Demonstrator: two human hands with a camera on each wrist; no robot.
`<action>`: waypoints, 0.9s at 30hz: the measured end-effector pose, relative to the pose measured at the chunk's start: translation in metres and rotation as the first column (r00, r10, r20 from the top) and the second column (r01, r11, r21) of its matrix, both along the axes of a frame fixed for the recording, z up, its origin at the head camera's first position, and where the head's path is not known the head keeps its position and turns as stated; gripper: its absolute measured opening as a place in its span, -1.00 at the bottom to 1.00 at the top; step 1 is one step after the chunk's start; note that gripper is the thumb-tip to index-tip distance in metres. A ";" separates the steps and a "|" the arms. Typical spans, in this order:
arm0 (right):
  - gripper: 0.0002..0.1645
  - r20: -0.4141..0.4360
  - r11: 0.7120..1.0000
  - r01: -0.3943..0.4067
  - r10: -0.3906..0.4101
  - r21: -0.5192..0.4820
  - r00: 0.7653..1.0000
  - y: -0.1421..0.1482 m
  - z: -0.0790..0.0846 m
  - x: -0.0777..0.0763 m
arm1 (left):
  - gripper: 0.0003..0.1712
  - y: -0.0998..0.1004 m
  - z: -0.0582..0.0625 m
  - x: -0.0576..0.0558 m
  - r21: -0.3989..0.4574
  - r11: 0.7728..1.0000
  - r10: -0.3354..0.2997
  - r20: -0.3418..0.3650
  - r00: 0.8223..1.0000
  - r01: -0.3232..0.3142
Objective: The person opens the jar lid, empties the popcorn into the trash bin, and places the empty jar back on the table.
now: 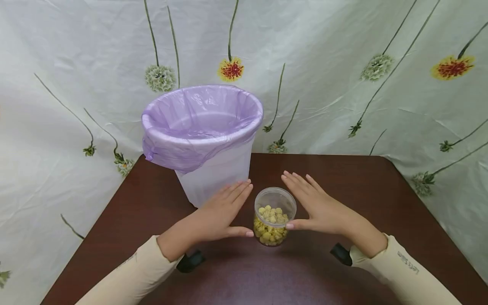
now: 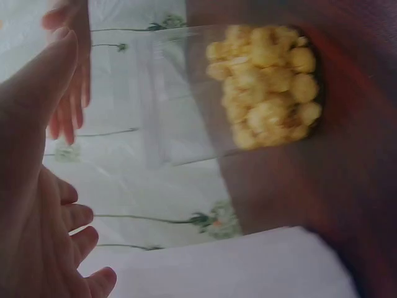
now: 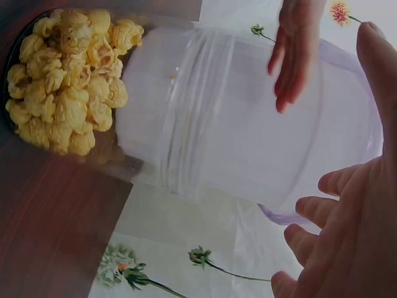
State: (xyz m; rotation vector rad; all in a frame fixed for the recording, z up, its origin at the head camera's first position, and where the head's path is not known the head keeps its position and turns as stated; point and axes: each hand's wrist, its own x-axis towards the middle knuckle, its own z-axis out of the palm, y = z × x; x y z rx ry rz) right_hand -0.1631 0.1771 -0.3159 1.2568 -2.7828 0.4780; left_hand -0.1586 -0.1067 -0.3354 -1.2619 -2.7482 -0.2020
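Note:
A clear plastic jar [image 1: 270,237] stands upright on the table with its top uncovered. Yellow popcorn [image 3: 71,81] fills its lower part, and the left wrist view shows the same popcorn [image 2: 267,87] through the jar wall. My left hand [image 1: 219,214] hovers at the jar's left side, fingers straight and thumb spread. On the other side is my right hand [image 1: 324,209], held the same way; its thumb overlaps the jar's rim in the head view. Both wrist views show a gap between palm and jar, and neither hand holds anything.
A white trash bin [image 1: 221,173] lined with a purple bag [image 1: 171,154] stands on the dark brown table [image 1: 324,271], behind my left hand. A flowered white cloth [image 1: 320,38] hangs behind the table.

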 end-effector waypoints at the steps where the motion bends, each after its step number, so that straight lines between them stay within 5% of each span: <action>1: 0.21 0.022 1.000 0.004 -0.004 -0.008 1.000 -0.001 -0.001 -0.001 | 0.18 0.001 -0.004 -0.002 0.013 1.000 -0.002 0.006 1.000 0.002; 8: 0.25 0.125 0.998 0.024 -0.017 -0.054 0.992 -0.003 -0.014 -0.007 | 0.27 0.009 -0.033 -0.011 0.091 0.996 0.014 0.130 0.991 -0.026; 11: 0.27 0.145 0.997 0.026 -0.016 -0.068 0.989 -0.003 -0.021 -0.010 | 0.32 0.012 -0.044 -0.011 0.151 0.986 0.025 0.277 0.961 -0.069; 14: 0.29 0.175 0.996 0.034 -0.019 -0.085 0.984 -0.003 -0.027 -0.012 | 0.36 0.017 -0.054 -0.010 0.201 0.972 0.028 0.410 0.912 -0.120; 17: 0.31 0.220 0.993 0.049 -0.024 -0.109 0.975 -0.005 -0.031 -0.011 | 0.36 0.022 -0.064 -0.010 0.266 0.953 0.003 0.466 0.885 -0.143; 21: 0.34 0.226 0.991 0.045 -0.015 -0.127 0.974 -0.009 -0.037 -0.011 | 0.36 0.032 -0.080 -0.012 0.421 0.896 -0.079 0.471 0.878 -0.145; 27: 0.38 0.162 0.992 0.059 -0.040 -0.113 0.986 -0.016 -0.047 -0.011 | 0.26 0.045 -0.097 -0.013 0.609 0.761 -0.133 0.482 0.866 -0.222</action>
